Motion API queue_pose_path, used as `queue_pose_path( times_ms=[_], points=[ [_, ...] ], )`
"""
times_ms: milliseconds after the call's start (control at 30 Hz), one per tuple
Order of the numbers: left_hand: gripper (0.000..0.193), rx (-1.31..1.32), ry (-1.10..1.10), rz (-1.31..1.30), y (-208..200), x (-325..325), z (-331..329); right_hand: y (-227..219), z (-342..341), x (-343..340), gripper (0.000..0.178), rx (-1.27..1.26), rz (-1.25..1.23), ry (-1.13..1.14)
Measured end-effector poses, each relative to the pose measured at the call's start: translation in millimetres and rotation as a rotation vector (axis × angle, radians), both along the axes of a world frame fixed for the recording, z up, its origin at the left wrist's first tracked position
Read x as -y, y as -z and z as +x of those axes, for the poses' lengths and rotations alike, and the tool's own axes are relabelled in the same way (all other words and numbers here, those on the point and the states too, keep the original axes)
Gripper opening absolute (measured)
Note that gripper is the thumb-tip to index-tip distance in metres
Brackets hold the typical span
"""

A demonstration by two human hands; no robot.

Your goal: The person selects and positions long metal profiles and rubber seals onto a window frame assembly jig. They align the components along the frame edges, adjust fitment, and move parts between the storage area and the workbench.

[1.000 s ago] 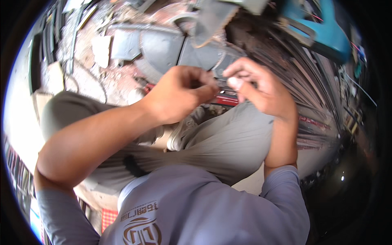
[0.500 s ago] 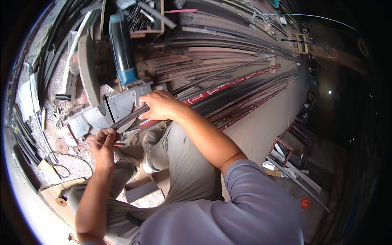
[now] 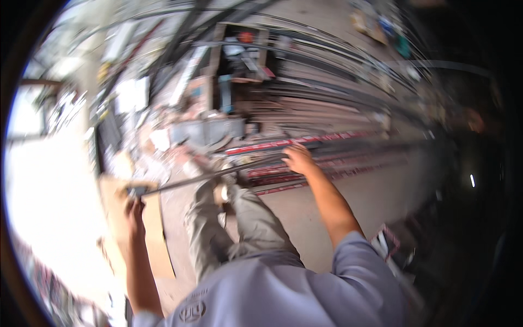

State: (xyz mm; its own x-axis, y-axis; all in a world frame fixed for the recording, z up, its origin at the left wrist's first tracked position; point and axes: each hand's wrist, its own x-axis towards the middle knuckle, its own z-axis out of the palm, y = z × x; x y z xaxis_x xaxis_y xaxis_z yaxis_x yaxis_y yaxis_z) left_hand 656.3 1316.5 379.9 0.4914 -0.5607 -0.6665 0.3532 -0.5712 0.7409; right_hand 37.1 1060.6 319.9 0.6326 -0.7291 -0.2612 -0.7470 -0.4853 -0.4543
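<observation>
Running from the pinching left grip (image 3: 134, 208), the bar (image 3: 204, 177) reaches right grip (image 3: 298, 158), closure unclear.

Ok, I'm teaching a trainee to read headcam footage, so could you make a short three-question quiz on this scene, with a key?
1. True or false: the left hand and the right hand are pressed together.
2. The long dark bar runs: (a) upright behind the person's back; (b) from the left hand toward the right; (c) under both shoes.
3. Which hand is nearer the flat brown sheet?

Key: 1 false; 2 b; 3 the left hand.
</observation>
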Motion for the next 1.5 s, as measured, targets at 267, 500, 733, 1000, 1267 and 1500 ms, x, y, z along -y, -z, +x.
queue_pose_path(
  times_ms=[267, 500, 733, 1000, 1267, 1500],
  points=[
    [0.024, 0.199, -0.415, -0.003, -150, -71, 121, -161, -2, -52, 0.029, 0.050, -0.061, -0.080],
    [0.048, 0.442, -0.300, 0.164, -152, -139, 37, -182, 46, -70, 0.051, -0.234, 0.279, -0.256],
    [0.045, 0.531, -0.020, 0.594, -91, -294, -107, -162, 148, -79, 0.067, -0.023, 0.992, -0.115],
    [0.046, 0.129, 0.019, 0.621, -34, -394, -149, -180, 301, -95, 0.062, -0.208, 1.271, 0.077],
    [0.042, 0.114, -0.232, 0.387, 6, -440, 19, -260, 517, -125, 0.062, -0.471, 1.376, 0.115],
    [0.037, 0.163, -0.822, 0.156, -37, -538, 138, -298, 636, -114, 0.052, -0.363, 0.920, -0.152]
  ],
)
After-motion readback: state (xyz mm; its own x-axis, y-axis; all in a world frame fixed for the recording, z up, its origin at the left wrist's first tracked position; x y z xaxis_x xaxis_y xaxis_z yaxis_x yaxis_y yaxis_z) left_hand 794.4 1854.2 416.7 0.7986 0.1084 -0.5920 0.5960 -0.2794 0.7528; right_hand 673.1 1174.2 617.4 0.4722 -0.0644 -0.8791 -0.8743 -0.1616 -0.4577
